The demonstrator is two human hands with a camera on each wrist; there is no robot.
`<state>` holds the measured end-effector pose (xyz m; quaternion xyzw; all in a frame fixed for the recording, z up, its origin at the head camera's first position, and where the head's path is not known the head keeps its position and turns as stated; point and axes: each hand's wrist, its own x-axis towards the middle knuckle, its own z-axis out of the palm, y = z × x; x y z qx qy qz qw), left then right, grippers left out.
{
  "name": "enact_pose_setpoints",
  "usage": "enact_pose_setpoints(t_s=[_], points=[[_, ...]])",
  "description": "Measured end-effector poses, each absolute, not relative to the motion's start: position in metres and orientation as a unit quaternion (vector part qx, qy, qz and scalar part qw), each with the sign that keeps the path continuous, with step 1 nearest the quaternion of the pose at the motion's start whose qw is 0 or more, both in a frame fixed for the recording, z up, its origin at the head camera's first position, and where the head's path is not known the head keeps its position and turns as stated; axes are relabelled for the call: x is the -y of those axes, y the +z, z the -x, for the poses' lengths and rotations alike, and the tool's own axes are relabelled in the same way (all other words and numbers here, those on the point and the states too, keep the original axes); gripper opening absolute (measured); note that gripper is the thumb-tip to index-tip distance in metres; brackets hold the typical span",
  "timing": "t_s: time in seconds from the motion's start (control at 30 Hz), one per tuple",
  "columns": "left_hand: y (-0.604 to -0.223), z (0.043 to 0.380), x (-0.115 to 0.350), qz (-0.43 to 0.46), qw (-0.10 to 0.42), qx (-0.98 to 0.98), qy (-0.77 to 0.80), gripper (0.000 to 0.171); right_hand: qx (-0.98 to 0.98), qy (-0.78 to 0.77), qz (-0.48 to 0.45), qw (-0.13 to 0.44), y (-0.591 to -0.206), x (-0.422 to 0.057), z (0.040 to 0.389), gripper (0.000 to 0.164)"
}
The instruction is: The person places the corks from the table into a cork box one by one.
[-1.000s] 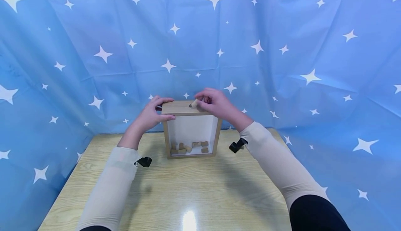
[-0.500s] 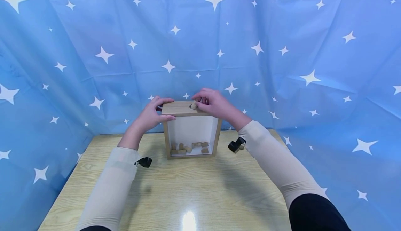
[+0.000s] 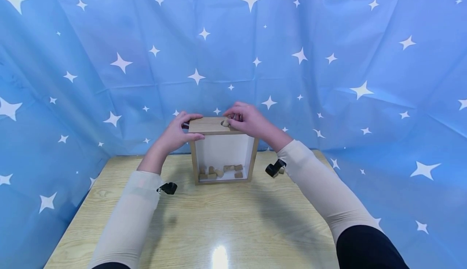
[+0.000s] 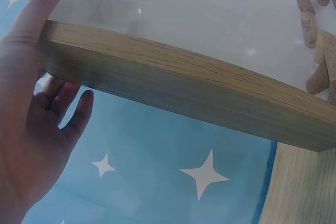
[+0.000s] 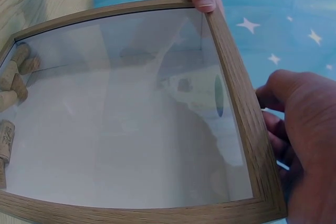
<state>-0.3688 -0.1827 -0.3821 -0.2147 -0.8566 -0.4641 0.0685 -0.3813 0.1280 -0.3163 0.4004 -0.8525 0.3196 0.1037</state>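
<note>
A wooden shadow box point(image 3: 226, 151) with a clear front stands upright, several wine corks point(image 3: 211, 176) lying along its bottom. My left hand point(image 3: 174, 133) grips its top left corner, thumb on the front edge and index finger over the back; in the left wrist view, other fingers point(image 4: 79, 116) sit loose beside the frame. At the round hole in the top, my right hand point(image 3: 248, 119) pinches another cork point(image 3: 226, 122) between thumb and fingers. The cork is upright or nearly so, its lower end at the hole. In the right wrist view that cork is hidden behind the frame.
The box rests near the back of a light wooden table point(image 3: 204, 220). Small cork-coloured pieces point(image 3: 281, 171) lie right of the box, partly hidden by the right wrist camera point(image 3: 275, 168). A blue star-patterned cloth point(image 3: 233, 50) hangs behind and around the table.
The right hand has shifted slightly left, and its cork has gone from slanted to more upright at the hole. The left hand and box have stayed put.
</note>
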Motion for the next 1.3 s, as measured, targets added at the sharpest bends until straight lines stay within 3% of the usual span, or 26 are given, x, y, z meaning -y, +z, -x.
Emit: enact_pose_setpoints(t_s=[0.37, 0.67, 1.07, 1.3], points=[[-0.379, 0.369, 0.183, 0.214, 0.062, 0.856, -0.467, 0.074, 0.843, 0.354, -0.39, 0.105, -0.314, -0.135, 0.378, 0.02], [-0.379, 0.369, 0.183, 0.213, 0.062, 0.86, -0.46, 0.072, 0.822, 0.394, -0.387, 0.138, -0.321, -0.151, 0.374, 0.013], [-0.381, 0.368, 0.183, 0.217, 0.063, 0.859, -0.459, 0.072, 0.803, 0.441, -0.33, 0.229, -0.347, -0.209, 0.362, 0.01], [-0.382, 0.368, 0.184, 0.218, 0.067, 0.859, -0.459, 0.073, 0.835, 0.435, -0.272, 0.201, -0.378, -0.248, 0.358, 0.01]])
